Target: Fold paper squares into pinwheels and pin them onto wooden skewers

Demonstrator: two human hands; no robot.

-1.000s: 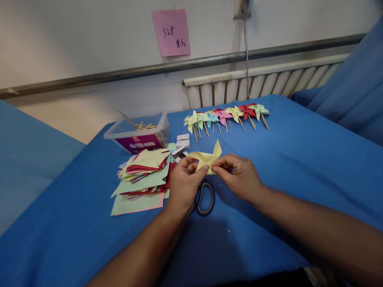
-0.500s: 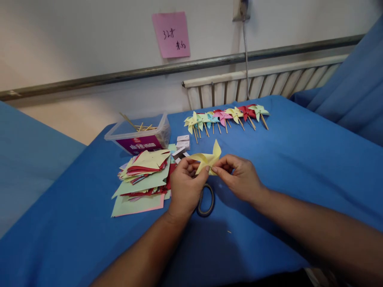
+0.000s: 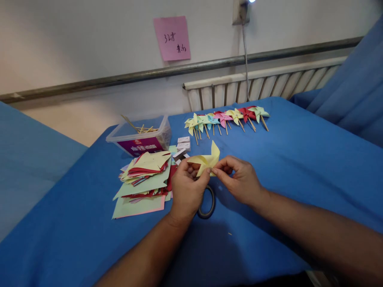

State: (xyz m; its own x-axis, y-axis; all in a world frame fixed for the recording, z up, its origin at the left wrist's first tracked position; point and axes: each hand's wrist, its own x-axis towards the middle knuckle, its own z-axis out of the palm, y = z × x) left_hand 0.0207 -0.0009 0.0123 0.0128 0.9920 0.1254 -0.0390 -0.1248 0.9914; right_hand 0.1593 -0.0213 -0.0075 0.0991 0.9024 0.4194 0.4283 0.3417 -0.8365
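Note:
A folded yellow paper pinwheel (image 3: pixel 208 160) is held just above the blue cloth between both hands. My left hand (image 3: pixel 187 190) pinches its left side with thumb and fingers. My right hand (image 3: pixel 241 179) pinches its centre from the right. Under my left hand lie scissors with a dark handle loop (image 3: pixel 208 202), partly hidden. A loose stack of coloured paper squares (image 3: pixel 144 179) lies just left of my left hand.
A row of several finished pinwheels on sticks (image 3: pixel 226 117) lies at the far side of the blue-covered table (image 3: pixel 299 159). A clear plastic box with wooden sticks (image 3: pixel 140 136) stands at the back left, small white boxes (image 3: pixel 183 142) beside it. A radiator and wall are behind.
Both hands have shifted slightly and drawn closer on the yellow pinwheel, my left hand now covering more of the scissors. Everything else is unmoved.

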